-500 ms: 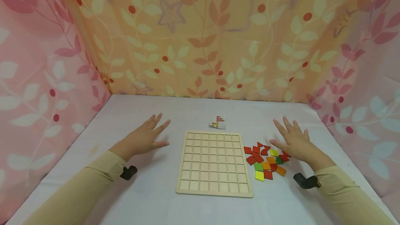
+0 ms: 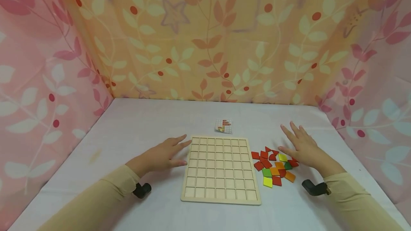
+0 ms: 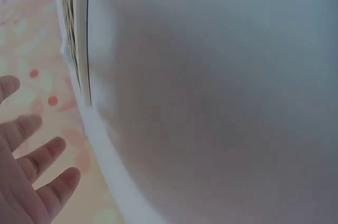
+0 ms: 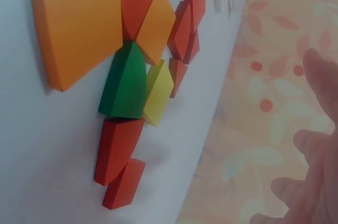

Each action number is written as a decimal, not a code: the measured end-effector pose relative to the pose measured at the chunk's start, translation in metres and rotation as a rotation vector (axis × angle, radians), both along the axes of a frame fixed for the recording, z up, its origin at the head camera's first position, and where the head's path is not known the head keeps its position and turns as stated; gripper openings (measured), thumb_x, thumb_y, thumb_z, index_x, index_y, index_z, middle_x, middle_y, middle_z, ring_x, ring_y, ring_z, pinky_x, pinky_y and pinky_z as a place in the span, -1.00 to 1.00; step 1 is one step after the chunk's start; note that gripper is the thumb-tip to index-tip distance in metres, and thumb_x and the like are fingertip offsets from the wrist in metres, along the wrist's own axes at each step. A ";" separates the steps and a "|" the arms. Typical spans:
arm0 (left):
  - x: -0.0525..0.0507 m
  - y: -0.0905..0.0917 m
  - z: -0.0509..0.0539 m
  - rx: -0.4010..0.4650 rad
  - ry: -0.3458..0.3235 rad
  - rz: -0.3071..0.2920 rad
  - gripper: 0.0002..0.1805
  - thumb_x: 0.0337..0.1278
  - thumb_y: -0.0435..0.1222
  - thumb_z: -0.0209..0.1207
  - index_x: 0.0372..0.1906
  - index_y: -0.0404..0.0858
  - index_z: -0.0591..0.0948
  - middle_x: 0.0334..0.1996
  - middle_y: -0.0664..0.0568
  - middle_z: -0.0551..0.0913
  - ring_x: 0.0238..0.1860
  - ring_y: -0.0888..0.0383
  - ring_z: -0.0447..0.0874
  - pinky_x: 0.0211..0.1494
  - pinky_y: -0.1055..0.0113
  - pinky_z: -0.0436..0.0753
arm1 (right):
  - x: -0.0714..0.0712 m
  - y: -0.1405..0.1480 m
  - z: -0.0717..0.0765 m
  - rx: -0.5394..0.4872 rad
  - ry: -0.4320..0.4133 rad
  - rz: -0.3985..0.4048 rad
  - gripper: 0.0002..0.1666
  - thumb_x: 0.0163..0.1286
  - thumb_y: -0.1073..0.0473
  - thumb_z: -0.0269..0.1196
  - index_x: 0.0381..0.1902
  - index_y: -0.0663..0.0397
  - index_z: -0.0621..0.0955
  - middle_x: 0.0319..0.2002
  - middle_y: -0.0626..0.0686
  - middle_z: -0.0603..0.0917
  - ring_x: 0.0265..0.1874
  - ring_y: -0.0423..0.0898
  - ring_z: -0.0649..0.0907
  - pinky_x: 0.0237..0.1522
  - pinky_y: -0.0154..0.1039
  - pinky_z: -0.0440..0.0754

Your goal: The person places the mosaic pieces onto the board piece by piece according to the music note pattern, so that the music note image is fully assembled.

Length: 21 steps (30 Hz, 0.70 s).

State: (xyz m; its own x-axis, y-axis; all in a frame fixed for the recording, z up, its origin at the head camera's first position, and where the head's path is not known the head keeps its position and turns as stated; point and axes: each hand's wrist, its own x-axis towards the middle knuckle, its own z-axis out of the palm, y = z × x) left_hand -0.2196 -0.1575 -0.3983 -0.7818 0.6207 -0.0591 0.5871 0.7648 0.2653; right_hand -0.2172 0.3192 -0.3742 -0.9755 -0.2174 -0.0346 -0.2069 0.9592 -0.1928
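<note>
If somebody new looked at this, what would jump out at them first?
Probably the bright coloured pieces, many of them red, scattered on the white table just right of the pale grid board. The orange-yellow floral cloth behind the table is a close rival.

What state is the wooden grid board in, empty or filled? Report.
Empty: the wooden grid board shows bare squares throughout in the head view, and the coloured pieces lie outside it.

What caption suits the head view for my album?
Left hand near a wooden grid board, right hand near colorful tiles.
</note>
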 end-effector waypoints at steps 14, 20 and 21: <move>0.015 0.016 -0.012 0.054 -0.181 -0.060 0.01 -0.17 0.29 0.15 0.42 -0.02 0.10 0.42 -0.01 -0.02 0.38 -0.05 -0.03 0.31 0.01 0.16 | 0.002 0.002 -0.009 -0.037 -0.053 -0.014 0.01 0.16 -0.21 0.22 0.43 -0.05 0.04 0.38 0.35 -0.13 0.27 0.42 -0.04 0.03 0.46 0.02; 0.016 0.017 -0.018 0.022 -0.222 -0.114 0.07 -0.25 0.30 0.17 0.41 -0.13 0.12 0.44 -0.07 -0.11 0.41 -0.02 -0.10 0.34 0.06 0.11 | -0.001 0.010 -0.021 -0.081 -0.067 0.004 -0.12 0.16 -0.16 0.25 0.35 0.05 0.23 0.33 0.35 0.05 0.22 0.41 0.09 0.03 0.40 0.18; 0.016 0.016 -0.018 0.015 -0.219 -0.121 0.08 -0.26 0.30 0.18 0.41 -0.13 0.12 0.44 -0.07 -0.11 0.41 -0.02 -0.11 0.34 0.07 0.11 | -0.002 0.010 -0.023 -0.083 -0.064 0.010 -0.15 0.17 -0.14 0.25 0.33 0.06 0.26 0.32 0.35 0.09 0.21 0.40 0.12 0.03 0.38 0.19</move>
